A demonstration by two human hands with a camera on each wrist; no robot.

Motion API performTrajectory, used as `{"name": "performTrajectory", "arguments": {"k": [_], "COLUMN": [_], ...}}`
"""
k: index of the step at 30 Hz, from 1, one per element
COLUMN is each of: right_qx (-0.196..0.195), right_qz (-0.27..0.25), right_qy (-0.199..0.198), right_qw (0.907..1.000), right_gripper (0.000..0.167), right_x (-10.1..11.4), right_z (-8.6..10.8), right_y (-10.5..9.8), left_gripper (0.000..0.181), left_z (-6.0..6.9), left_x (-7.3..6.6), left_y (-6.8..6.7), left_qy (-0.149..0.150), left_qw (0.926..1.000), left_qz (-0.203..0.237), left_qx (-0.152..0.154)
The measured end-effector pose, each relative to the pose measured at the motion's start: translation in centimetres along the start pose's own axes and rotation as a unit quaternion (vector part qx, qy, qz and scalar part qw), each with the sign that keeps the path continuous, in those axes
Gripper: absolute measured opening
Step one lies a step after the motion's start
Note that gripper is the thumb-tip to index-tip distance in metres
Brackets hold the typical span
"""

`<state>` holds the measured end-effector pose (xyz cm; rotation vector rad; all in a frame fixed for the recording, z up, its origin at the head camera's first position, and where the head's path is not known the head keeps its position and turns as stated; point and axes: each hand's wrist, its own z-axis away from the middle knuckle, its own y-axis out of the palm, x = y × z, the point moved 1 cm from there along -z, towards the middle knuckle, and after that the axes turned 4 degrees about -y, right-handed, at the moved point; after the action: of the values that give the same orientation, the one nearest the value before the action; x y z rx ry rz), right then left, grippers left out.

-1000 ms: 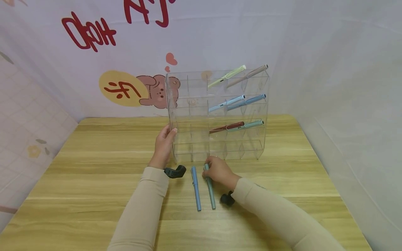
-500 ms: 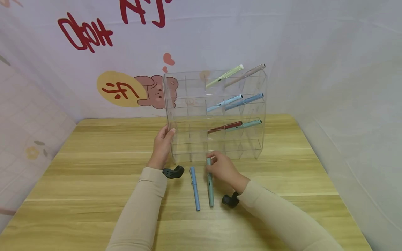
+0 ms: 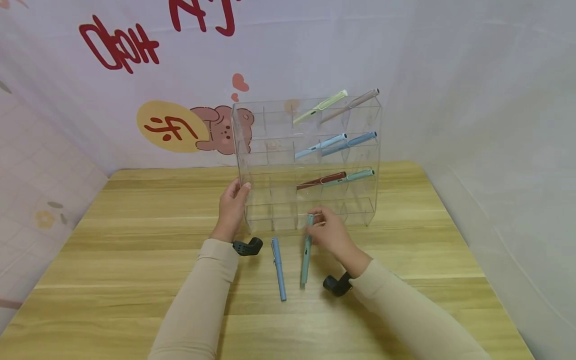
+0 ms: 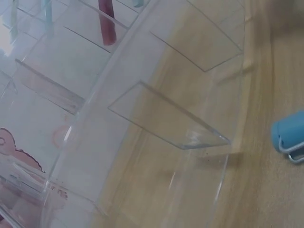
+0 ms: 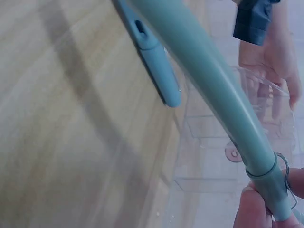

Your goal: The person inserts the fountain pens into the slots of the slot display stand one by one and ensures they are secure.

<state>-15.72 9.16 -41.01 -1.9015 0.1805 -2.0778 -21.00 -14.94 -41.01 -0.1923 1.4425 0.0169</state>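
A clear acrylic pen rack [image 3: 282, 220] stands upright on the table. My left hand [image 3: 231, 210] grips its left side, thumb toward the front. Between thumb and fingers my right hand [image 3: 332, 231] pinches a green pen [image 3: 306, 260] by its clip end. The pen slants downward in front of the rack; in the right wrist view, the same green pen [image 5: 213, 90] shows raised above the wood. Left of it a blue pen [image 3: 279, 270] lies on the table, its clip end toward the rack. The blue pen's end [image 4: 290, 133] also enters the left wrist view.
The rack's right half holds a yellow-green pen [image 3: 321, 106], a taupe pen [image 3: 351, 105], a light blue pen [image 3: 321, 145], a darker blue pen [image 3: 350, 144], a dark red pen [image 3: 321, 180] and a pale green pen [image 3: 351, 177]. A printed cloth [image 3: 315, 55] hangs behind the wooden table [image 3: 148, 240].
My right hand has lifted the green pen from the table and moved it right and toward the rack. The left hand keeps its hold on the rack, and the blue pen stays put.
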Motion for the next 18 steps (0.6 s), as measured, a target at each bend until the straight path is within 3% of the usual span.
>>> {"name": "performTrajectory", "arguments": {"k": [7, 18], "right_qx": [-0.027, -0.086], "right_qz": [-0.033, -0.088], "right_qy": [0.008, -0.010], "right_qw": [0.9991, 0.9923], "right_gripper": [0.043, 0.044], "right_x": [0.7, 2.0], "right_z": [-0.3, -0.5], "right_y": [-1.4, -3.8], "left_gripper": [0.049, 0.048], "left_z": [-0.1, -0.2], "left_x": [0.2, 0.0], "left_y": [0.1, 0.3], "left_qy": [0.012, 0.016], "left_qw": [0.9998, 0.9995], "left_qz": [-0.001, 0.010], "left_qx": [-0.014, -0.027]}}
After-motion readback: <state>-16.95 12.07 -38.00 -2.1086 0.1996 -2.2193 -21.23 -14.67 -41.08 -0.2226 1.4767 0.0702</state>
